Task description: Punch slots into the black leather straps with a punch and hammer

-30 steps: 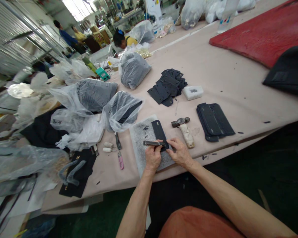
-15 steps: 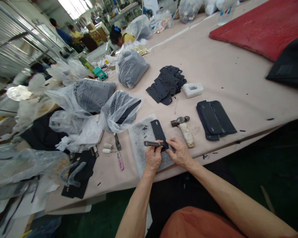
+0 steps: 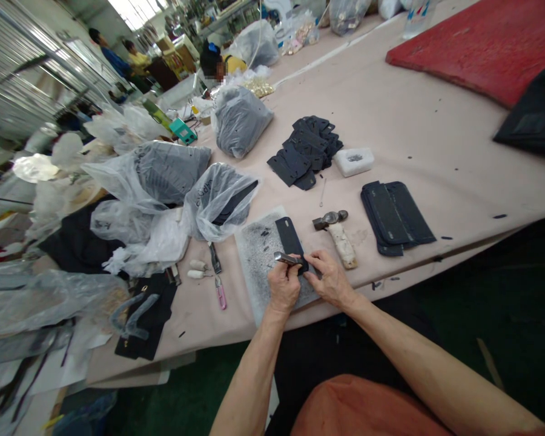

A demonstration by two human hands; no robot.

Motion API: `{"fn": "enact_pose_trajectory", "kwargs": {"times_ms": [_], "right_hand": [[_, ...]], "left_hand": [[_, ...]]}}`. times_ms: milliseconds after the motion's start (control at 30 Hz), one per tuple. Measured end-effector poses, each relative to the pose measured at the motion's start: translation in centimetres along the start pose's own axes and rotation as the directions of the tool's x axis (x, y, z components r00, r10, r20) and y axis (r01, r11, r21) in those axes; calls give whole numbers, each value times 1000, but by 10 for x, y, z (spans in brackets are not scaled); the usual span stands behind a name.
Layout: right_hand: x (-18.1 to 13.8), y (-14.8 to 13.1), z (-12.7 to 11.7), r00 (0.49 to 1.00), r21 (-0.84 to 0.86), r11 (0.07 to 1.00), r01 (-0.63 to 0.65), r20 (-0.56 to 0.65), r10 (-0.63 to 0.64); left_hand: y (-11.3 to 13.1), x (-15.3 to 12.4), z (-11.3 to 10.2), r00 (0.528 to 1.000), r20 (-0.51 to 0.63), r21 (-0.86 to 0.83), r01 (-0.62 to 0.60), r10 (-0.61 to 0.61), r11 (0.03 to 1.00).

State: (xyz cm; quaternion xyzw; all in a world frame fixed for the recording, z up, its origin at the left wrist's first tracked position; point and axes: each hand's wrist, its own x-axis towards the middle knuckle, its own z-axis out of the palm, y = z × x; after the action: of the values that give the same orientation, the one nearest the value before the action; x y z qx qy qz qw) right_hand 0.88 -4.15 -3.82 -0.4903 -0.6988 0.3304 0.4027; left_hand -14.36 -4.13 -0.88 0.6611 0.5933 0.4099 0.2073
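Pink table (image 3: pixel 418 127) bears hammer (image 3: pixel 336 235), bags (image 3: pixel 218 200), black pieces (image 3: pixel 306 151).

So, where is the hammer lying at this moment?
In the head view, the hammer lies on the table, just right of the grey pad, beyond the right hand, left of the dark strips.

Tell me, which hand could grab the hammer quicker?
Probably the right hand: it lies just beside the hammer and only steadies the black strip. The left hand is busy holding the metal punch.

My left hand (image 3: pixel 283 286) is curled, its fingers pinched shut. My right hand (image 3: pixel 330 280) sits just beside it, fingertips pressed down, both forearms bare.
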Motion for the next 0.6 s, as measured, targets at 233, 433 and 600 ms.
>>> {"fn": "enact_pose_trajectory", "kwargs": {"times_ms": [233,433,600], "right_hand": [[0,0,0,1000,-4,1000,11,-5,-11],[-1,0,0,1000,-14,1000,18,-19,-18],[0,1,1,999,-13,1000,25,-20,-25]], "left_hand": [[-2,-1,2,998,-8,40,-58,58,997],[1,-1,-1,1000,2,0,-18,18,1000],[4,0,-2,998,22,-60,52,-51,997]]}}
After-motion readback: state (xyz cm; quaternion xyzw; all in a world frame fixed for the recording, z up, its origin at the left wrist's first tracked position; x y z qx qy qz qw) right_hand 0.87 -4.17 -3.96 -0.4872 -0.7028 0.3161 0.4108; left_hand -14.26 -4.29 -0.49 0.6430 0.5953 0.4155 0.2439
